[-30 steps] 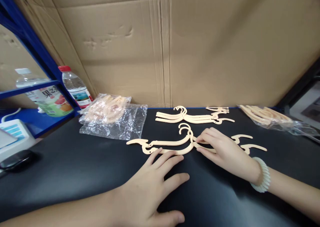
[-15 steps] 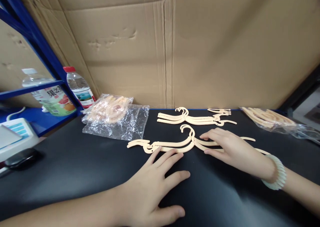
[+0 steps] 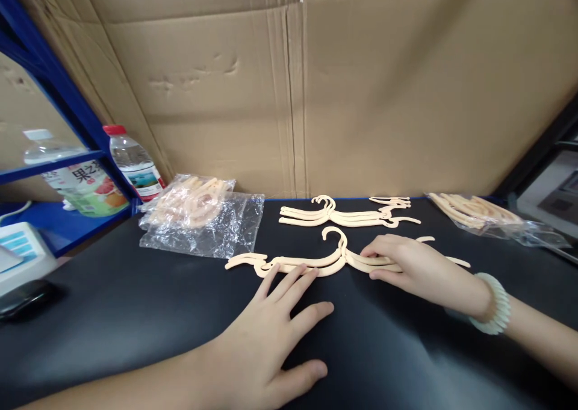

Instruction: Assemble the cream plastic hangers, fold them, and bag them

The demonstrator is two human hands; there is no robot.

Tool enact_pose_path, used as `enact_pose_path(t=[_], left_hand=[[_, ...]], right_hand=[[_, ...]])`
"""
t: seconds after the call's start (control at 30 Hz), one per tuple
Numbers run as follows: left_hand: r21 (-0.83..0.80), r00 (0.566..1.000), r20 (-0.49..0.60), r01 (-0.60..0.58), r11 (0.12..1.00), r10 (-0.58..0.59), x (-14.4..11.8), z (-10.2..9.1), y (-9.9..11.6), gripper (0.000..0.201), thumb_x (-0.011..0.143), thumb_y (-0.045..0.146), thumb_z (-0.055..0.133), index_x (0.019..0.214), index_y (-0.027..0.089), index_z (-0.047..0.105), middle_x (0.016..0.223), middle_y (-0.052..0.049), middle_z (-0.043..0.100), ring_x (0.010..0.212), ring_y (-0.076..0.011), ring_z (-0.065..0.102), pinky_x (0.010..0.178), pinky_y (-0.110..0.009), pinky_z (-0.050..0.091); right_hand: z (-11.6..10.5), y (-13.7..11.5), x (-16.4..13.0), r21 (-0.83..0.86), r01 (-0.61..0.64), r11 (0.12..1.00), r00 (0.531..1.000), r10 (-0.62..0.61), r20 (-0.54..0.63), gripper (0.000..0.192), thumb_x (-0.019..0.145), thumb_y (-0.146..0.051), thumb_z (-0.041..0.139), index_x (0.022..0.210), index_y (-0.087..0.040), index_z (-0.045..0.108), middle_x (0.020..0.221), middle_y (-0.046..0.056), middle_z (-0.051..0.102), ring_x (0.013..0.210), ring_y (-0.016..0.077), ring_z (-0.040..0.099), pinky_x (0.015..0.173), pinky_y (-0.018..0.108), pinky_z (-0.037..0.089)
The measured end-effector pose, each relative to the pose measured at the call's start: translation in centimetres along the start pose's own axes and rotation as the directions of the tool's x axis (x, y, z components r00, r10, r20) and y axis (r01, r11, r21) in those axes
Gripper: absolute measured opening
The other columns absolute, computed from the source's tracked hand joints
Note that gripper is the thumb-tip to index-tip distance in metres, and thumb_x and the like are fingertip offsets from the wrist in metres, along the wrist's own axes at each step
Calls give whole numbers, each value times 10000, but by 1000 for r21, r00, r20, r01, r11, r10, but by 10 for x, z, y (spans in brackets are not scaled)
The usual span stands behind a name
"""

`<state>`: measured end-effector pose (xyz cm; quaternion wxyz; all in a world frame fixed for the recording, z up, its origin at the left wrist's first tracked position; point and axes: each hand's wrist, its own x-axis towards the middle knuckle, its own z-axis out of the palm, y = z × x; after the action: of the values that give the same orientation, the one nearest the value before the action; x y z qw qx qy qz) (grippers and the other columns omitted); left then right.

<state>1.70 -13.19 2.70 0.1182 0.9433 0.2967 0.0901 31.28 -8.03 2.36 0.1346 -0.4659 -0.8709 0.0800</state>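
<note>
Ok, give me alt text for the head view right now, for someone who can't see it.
Two bare hands rest flat on cream plastic hangers on a black table: left hand at one end, right hand at the other. Behind lie another hanger stack, bagged hangers and cardboard.

There is one view only, from a camera worn on the person's head. It looks forward and down over the black desk (image 3: 135,313) toward the cardboard wall (image 3: 361,97) behind it. It sits close: both forearms enter from the bottom edge, and the hands lie near the middle of the frame, just short of that wall.
</note>
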Motion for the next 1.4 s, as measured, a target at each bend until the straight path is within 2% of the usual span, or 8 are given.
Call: enact_pose_path(t=[0.27,0.53,0.7,1.4], left_hand=[[-29,999,-23,-34,999,33,0,0,-10,565,859,406,617,1387,265,477,1525,-156,354,1407,-407,276,1110,-640,197],[-3,1000,15,-16,1000,16,3,-1,-10,554,869,415,596,1384,250,477,1531,-178,332,1413,-413,259,1101,-654,194],[-1,1000,-8,-16,1000,16,4,1,-12,538,875,411,587,1377,245,483,1522,-175,350,1407,-403,279,1106,-640,204],[48,998,59,30,998,-32,3,3,-12,541,897,445,539,1397,259,445,1554,-148,291,1441,-383,199,1113,-653,204]], right_hand=[[-1,2,1,27,-27,999,1000,27,3,156,872,-257,583,1009,-222,649,977,52,670,894,219,637,763,348,492],[0,5,0,39,-12,999,1000,13,-15,155,883,-263,568,1014,-222,641,995,55,667,917,223,638,787,361,494],[1,5,0,38,-15,999,1000,15,-7,164,891,-273,559,1027,-219,633,1011,61,660,940,228,629,805,370,488],[1,5,0,25,-35,999,999,34,26,172,888,-297,562,1037,-235,622,1029,52,646,964,231,606,824,376,478]])
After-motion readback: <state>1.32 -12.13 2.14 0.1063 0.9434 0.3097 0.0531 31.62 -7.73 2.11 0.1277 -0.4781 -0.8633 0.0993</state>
